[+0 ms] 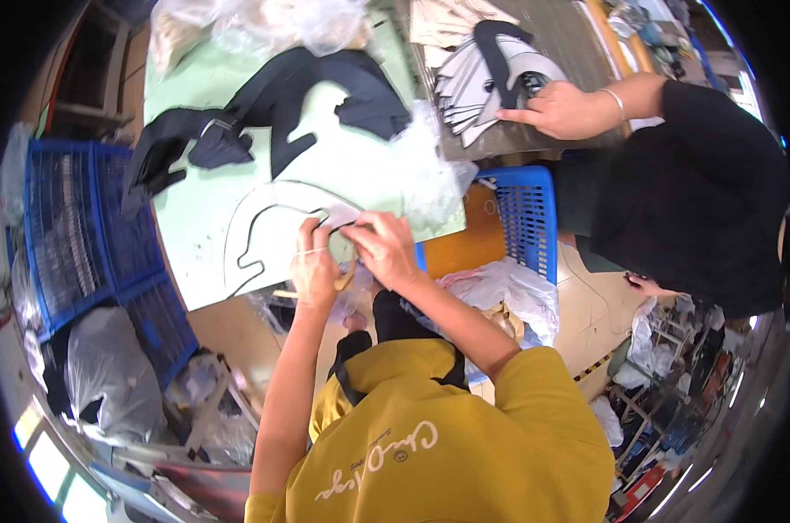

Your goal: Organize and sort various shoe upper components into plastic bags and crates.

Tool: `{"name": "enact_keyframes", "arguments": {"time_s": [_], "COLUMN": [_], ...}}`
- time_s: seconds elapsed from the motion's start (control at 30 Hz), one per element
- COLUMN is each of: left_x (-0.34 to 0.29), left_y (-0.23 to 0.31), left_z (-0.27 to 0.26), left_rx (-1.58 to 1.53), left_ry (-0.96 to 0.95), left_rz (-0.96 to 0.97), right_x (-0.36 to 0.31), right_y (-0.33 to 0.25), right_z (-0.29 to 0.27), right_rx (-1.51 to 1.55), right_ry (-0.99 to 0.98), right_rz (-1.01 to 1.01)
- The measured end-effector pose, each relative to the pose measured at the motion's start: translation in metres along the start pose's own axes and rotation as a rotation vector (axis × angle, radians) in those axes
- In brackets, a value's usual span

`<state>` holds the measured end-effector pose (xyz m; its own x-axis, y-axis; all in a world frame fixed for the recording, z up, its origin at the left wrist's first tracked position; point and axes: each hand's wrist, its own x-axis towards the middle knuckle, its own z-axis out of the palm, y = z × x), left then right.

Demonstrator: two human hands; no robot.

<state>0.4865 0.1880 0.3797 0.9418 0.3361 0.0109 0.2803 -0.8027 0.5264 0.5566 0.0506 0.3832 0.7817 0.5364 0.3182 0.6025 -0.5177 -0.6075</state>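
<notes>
Both hands are working at the near edge of a pale green table. The left hand is curling its fingers over the lower end of a white curved template, pinching it against the table edge. The right hand is sitting just beside it, fingertips pressed together on a small dark piece that is lying between the two hands, touching the template's end. Whether that piece is fabric or a tool cannot be told.

One white template is arching away from the left hand, up and to that hand's left. Beyond both hands, one large black fabric cutout is spreading across the table, with a second, smaller black piece lying further to the left. Clear plastic wrap is bunching just beyond the right hand.

To the left of the left hand, well apart, two blue crates are standing side by side. To the right of the right hand, one blue basket is sitting near it.

Far beyond the right hand, a co-worker's hand is resting on a stack of grey-and-white pattern pieces.
</notes>
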Motion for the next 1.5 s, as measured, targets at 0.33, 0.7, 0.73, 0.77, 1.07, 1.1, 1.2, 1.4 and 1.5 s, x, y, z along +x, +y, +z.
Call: {"name": "enact_keyframes", "arguments": {"time_s": [0.33,0.7,0.73,0.77,1.07,1.1,1.2,1.4,1.5], "left_x": [0.007,0.003,0.004,0.003,-0.006,-0.008,-0.016,-0.02,-0.019], "left_y": [0.005,0.007,0.009,0.009,0.013,0.013,0.015,0.013,0.015], "left_z": [0.003,0.002,0.001,0.001,-0.013,-0.014,-0.022,-0.026,-0.031], "left_rx": [0.006,0.04,0.043,0.04,0.063,0.082,0.105,0.059,0.047], "left_ry": [0.04,0.011,0.005,0.013,-0.043,-0.021,-0.039,-0.13,-0.15], "left_rz": [0.088,0.06,0.053,0.069,0.122,0.158,0.08,0.006,-0.028], "right_x": [0.001,-0.002,-0.002,-0.001,0.002,0.002,0.003,0.002,0.002], "right_y": [0.006,0.006,0.007,0.005,0.001,0.001,-0.001,0.001,-0.001], "right_z": [-0.007,-0.004,-0.003,-0.004,-0.007,-0.008,-0.006,-0.006,-0.005], "right_rx": [-0.044,-0.005,0.014,0.005,-0.093,-0.093,-0.126,-0.135,-0.135], "right_ry": [-0.009,0.014,0.029,0.016,-0.058,-0.075,-0.062,-0.048,-0.046], "right_rz": [0.006,0.012,0.002,0.003,-0.014,0.003,-0.021,-0.022,-0.021]}}
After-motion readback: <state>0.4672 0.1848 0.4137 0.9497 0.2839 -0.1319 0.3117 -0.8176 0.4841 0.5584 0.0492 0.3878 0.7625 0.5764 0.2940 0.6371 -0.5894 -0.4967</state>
